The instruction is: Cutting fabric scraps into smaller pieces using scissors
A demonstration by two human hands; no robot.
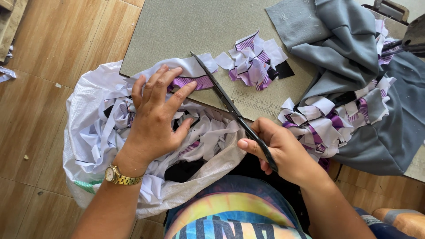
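Nearest, at bottom edge: tie-dye shirt (230, 217), lap level. Just above it, white woven sack (88, 146) on wooden floor (44, 88), stuffed with white and purple fabric offcuts (208, 132), mouth butted against near edge of grey cutting board (186, 26).

Risk, judged from this frame: scissor blades run close past left thumb and fingertips; nick likely if strip slips or hand creeps toward blades. Strip only lightly pinned, so could shift and give crooked cut. Sack mouth sagging; offcuts could spill to floor.

Left hand (155, 115), gold watch (116, 175) at wrist: fingers spread and laid flat, tips pressing purple-and-white fabric strip (190, 82) down at board's near edge, thumb out toward blades. Pinning, not pinching.

Right hand (283, 150): curled closed round handles of black scissors (230, 106), thumb along top. Blades look nearly together, tip pointing to board's middle, lying right beside strip; whether cloth sits between blades cannot be told.

Farther, mid-board: loose pile of cut purple-white pieces (254, 62), one black scrap beside it. Right edge: second heap of same pieces (327, 119) resting on crumpled grey cloth (349, 53) draped over board's far right corner. Dark tool part at far right edge, unclear.
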